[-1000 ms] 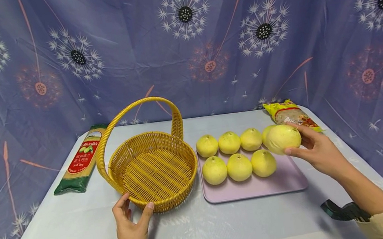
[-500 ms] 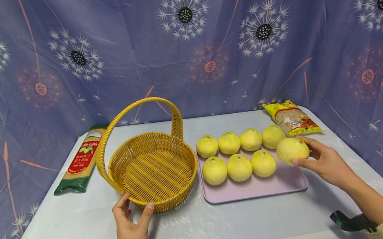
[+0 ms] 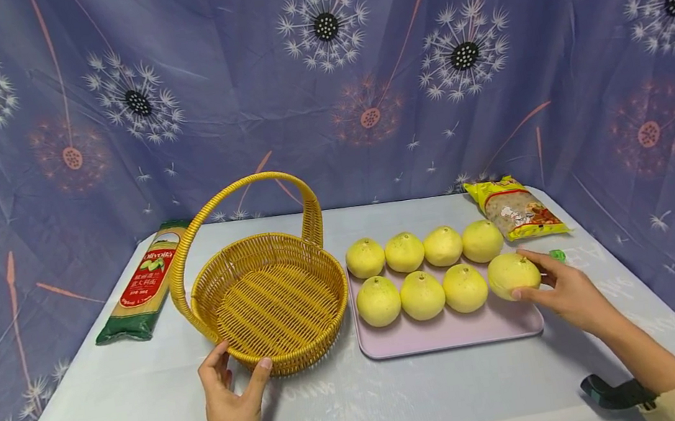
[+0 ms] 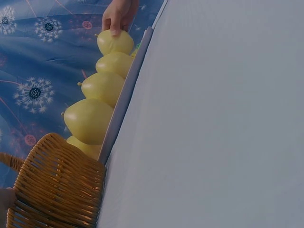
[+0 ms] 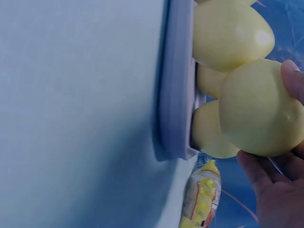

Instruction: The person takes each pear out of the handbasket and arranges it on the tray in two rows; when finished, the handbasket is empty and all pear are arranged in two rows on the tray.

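Observation:
My right hand (image 3: 569, 296) grips a pale yellow pomelo (image 3: 511, 275) between thumb and fingers, at the right end of the front row on a pink tray (image 3: 447, 332). Seven other pomelos stand there in two rows, such as the nearest one (image 3: 465, 288). In the right wrist view the held pomelo (image 5: 256, 107) overlaps its neighbours. To the left of the tray is a yellow woven basket (image 3: 307, 355) with a tall arched handle, bare inside. My left hand (image 3: 232, 404) holds its front left rim, thumb on the front edge and fingers at the side.
A green and red pasta pack (image 3: 148, 282) lies left of the basket. At the back right sits a yellow food bag (image 3: 517, 209), with a small green object (image 3: 557, 255) in front of it. A dandelion-patterned curtain (image 3: 235, 95) surrounds the white table (image 3: 367, 410).
My right hand has brought the pomelo down and toward me, from over the back row to the front row's right end. The left hand and basket stay put.

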`<control>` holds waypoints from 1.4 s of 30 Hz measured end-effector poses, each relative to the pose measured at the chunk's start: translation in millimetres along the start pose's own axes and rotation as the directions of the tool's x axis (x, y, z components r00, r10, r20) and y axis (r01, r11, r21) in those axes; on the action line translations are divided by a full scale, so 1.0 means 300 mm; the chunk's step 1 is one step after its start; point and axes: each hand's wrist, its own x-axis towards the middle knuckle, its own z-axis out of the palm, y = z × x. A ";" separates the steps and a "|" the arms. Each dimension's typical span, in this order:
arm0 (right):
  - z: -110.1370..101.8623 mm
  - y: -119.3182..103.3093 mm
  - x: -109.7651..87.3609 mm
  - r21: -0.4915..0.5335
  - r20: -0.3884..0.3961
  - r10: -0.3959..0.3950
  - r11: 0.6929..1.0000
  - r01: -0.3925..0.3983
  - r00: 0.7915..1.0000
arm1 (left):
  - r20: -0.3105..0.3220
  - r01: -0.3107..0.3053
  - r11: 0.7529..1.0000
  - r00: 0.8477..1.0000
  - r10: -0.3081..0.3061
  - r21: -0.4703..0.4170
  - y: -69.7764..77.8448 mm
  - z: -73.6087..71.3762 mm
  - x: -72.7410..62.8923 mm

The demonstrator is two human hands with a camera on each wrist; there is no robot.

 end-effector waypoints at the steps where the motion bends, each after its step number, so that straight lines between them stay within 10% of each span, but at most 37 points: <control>1: 0.003 0.003 0.001 -0.006 0.000 -0.002 1.000 0.002 1.000 | -0.001 0.000 1.000 1.000 0.000 -0.001 0.000 0.000 0.000; 42: 0.053 0.081 0.050 -0.022 0.074 0.044 0.999 -0.043 0.996 | 0.002 -0.010 1.000 1.000 0.010 0.003 -0.002 0.000 0.001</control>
